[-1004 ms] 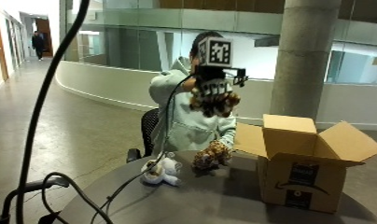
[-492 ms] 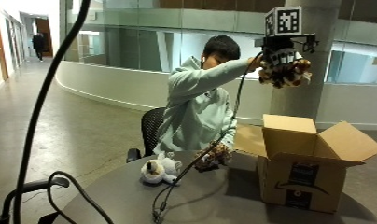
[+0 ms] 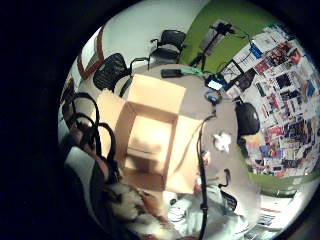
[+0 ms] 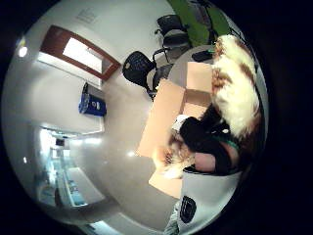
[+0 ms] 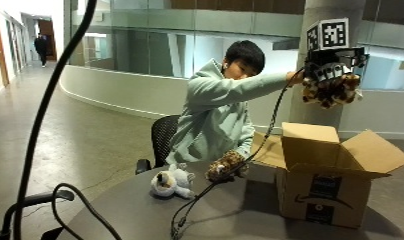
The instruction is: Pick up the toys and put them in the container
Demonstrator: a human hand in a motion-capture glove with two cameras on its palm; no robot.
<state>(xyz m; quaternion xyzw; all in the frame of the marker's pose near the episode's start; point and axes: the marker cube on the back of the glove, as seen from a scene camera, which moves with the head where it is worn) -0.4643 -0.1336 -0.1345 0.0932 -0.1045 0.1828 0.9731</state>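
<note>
High above the open cardboard box (image 5: pixel 328 172), my gloved right hand (image 5: pixel 328 70) grips a brown and white plush toy (image 5: pixel 332 90). The thumb side palm view shows the plush toy (image 4: pixel 234 88) close against the palm, with the box (image 4: pixel 168 117) below. In the little finger side palm view the box (image 3: pixel 150 135) lies open straight under the hand and its inside looks bare. On the round table (image 5: pixel 242 215) a white and grey plush toy (image 5: pixel 172 182) lies near the person. The bare left hand holds a spotted brown plush toy (image 5: pixel 223 166) on the table.
The box's flaps (image 5: pixel 378 152) stand spread outward. A black cable (image 5: pixel 222 185) hangs from the raised hand down to the table. A black office chair (image 5: pixel 161 142) is behind the person. A concrete pillar (image 5: pixel 322 20) stands behind the box.
The gloved hand with the brown and white toy has swung from in front of the person to the right and now hangs lower, above the box. Other toys stay put.
</note>
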